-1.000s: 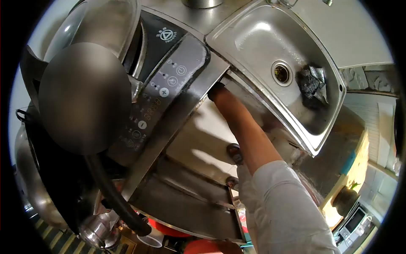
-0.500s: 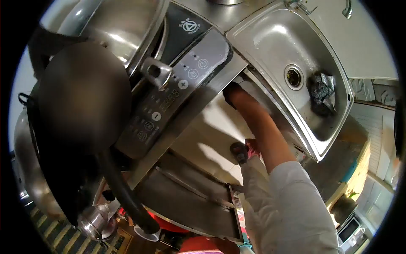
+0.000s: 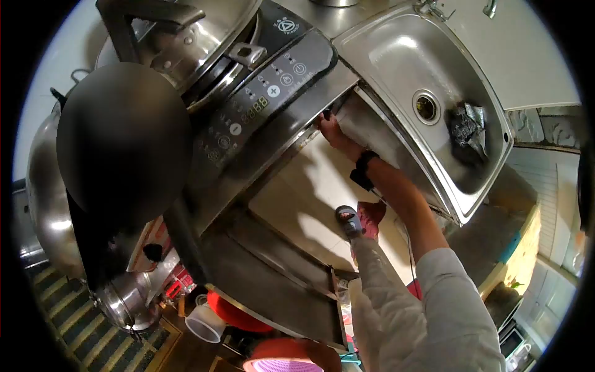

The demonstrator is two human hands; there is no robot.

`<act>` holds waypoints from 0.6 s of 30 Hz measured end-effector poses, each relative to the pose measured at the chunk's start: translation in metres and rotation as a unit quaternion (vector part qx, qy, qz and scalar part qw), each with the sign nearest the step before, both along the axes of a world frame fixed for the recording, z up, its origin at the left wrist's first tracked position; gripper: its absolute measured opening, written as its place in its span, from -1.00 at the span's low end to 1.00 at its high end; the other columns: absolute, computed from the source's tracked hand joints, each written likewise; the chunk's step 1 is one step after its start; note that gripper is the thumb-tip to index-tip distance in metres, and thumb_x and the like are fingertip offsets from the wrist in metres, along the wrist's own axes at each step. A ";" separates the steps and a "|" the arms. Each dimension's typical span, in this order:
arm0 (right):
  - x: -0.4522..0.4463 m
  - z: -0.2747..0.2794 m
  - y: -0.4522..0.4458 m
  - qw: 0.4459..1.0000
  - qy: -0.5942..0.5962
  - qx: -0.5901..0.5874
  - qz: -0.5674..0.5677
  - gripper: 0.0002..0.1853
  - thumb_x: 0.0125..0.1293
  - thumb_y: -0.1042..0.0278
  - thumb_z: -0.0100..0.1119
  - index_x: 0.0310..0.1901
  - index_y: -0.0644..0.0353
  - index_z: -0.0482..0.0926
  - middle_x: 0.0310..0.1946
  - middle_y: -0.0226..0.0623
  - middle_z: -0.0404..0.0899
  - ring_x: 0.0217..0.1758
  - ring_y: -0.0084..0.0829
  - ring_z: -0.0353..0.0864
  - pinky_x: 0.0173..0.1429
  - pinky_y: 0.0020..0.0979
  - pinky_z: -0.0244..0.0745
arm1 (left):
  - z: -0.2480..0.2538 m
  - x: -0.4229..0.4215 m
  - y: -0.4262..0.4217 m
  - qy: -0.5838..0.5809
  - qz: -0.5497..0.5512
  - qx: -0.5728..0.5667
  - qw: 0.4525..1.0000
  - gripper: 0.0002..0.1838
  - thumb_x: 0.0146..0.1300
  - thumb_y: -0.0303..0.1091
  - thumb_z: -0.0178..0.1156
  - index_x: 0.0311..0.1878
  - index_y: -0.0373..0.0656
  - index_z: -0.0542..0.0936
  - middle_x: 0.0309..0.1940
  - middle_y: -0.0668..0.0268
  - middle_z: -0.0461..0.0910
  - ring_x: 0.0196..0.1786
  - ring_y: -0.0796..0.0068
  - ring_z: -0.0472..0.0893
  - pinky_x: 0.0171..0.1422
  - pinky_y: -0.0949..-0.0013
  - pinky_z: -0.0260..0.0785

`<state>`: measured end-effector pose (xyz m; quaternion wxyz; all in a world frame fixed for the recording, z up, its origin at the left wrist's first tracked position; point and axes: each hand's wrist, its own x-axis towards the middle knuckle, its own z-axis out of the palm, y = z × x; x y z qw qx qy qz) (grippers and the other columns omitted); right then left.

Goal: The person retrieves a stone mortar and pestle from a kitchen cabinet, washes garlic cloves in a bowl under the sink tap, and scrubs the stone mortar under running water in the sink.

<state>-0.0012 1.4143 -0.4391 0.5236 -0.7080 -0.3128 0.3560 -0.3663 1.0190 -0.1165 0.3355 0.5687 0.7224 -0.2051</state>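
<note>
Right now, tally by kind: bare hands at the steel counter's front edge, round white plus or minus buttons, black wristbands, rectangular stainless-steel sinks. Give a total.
Bare right hand: 1
Round white plus and minus buttons: 2
Black wristband: 1
Rectangular stainless-steel sink: 1
Total: 5

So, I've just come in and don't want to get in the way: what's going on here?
The person's right hand, with a black wristband, is at the front edge of the steel counter, near the sink; exactly what the fingers grip is unclear. The left hand is not in view. On the counter, the induction cooker shows lit digits, with steel cookware on it. A crumpled dark-and-silver bundle lies in the sink by the drain.
</note>
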 end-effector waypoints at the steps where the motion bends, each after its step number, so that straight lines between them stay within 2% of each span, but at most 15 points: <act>1: 0.000 -0.019 -0.006 0.989 0.147 -0.011 -0.012 -0.65 0.40 0.17 0.03 0.08 0.22 0.48 -0.27 -0.18 0.63 -0.29 -0.38 0.60 -0.21 -0.35 0.49 | 0.001 0.000 -0.006 0.000 0.001 0.001 1.000 -0.13 0.26 -0.34 0.13 0.39 -0.65 -0.14 -0.06 -0.24 0.51 0.01 -0.14 0.52 0.14 0.01 0.33; 2: -0.003 -0.090 -0.007 0.994 0.045 -0.035 -0.092 -0.70 0.42 0.21 0.00 0.02 0.23 0.51 -0.41 -0.29 0.58 -0.45 -0.50 0.52 -0.37 -0.41 0.42 | 0.002 -0.001 -0.012 -0.002 0.002 0.000 1.000 -0.13 0.25 -0.34 0.13 0.39 -0.65 -0.14 -0.06 -0.24 0.51 0.01 -0.14 0.53 0.13 0.01 0.33; 7: -0.015 0.010 -0.092 0.994 0.107 0.001 -0.009 -0.58 0.44 0.03 0.00 -0.01 0.29 0.50 -0.41 -0.31 0.57 -0.43 -0.48 0.51 -0.33 -0.39 0.42 | 0.013 -0.002 -0.047 0.001 0.036 -0.009 0.999 -0.13 0.25 -0.33 0.13 0.39 -0.66 -0.13 -0.08 -0.23 0.53 0.00 -0.14 0.53 0.12 0.00 0.34; 10: -0.026 0.053 -0.144 0.991 0.122 -0.051 -0.018 -0.54 0.44 -0.04 -0.05 -0.02 0.28 0.49 -0.39 -0.30 0.57 -0.36 -0.47 0.49 -0.25 -0.38 0.40 | 0.020 0.003 -0.070 0.013 0.060 -0.044 0.997 -0.13 0.25 -0.33 0.13 0.39 -0.66 -0.12 -0.09 -0.22 0.54 -0.01 -0.13 0.54 0.12 0.00 0.34; 11: -0.032 0.073 -0.167 0.985 0.167 -0.032 -0.020 -0.55 0.45 -0.03 -0.08 -0.04 0.27 0.49 -0.38 -0.30 0.56 -0.35 -0.48 0.47 -0.23 -0.38 0.38 | 0.022 0.004 -0.080 0.011 0.055 -0.045 0.997 -0.13 0.25 -0.33 0.13 0.39 -0.66 -0.12 -0.10 -0.22 0.54 -0.01 -0.13 0.54 0.11 0.00 0.34; 13: -0.038 0.112 -0.226 0.988 0.127 -0.081 -0.009 -0.45 0.43 -0.12 -0.06 -0.12 0.36 0.53 -0.41 -0.27 0.57 -0.36 -0.41 0.45 -0.19 -0.33 0.39 | 0.008 0.002 -0.093 -0.039 -0.019 0.063 0.997 -0.26 0.26 -0.30 0.13 0.32 -0.64 0.07 -0.21 -0.16 0.57 -0.10 -0.09 0.56 0.02 -0.01 0.38; 15: -0.044 0.161 -0.285 0.983 0.112 -0.147 0.020 -0.44 0.42 -0.13 -0.03 -0.19 0.37 0.55 -0.45 -0.27 0.56 -0.37 -0.42 0.47 -0.19 -0.33 0.40 | -0.013 0.009 -0.094 -0.056 -0.102 0.139 0.983 -0.51 0.29 -0.23 0.12 0.08 -0.52 0.41 -0.34 -0.09 0.58 -0.20 -0.06 0.58 -0.11 -0.01 0.41; 16: -0.053 0.180 -0.318 0.979 0.172 -0.113 -0.008 -0.46 0.42 -0.12 -0.03 -0.16 0.36 0.54 -0.44 -0.28 0.55 -0.38 -0.43 0.48 -0.19 -0.33 0.41 | -0.012 0.017 -0.087 -0.030 -0.106 0.110 0.988 -0.61 0.30 -0.20 0.12 -0.08 -0.42 0.56 -0.36 -0.09 0.57 -0.22 -0.07 0.58 -0.14 -0.02 0.41; 18: -0.065 0.239 -0.377 0.961 0.259 -0.078 -0.061 -0.48 0.43 -0.09 -0.03 -0.10 0.34 0.52 -0.41 -0.29 0.54 -0.38 -0.45 0.50 -0.20 -0.34 0.42 | 0.015 0.031 -0.062 -0.144 -0.064 0.078 0.984 -0.58 0.36 -0.20 0.03 0.04 -0.42 0.49 -0.21 -0.19 0.57 -0.15 -0.22 0.57 -0.07 -0.07 0.42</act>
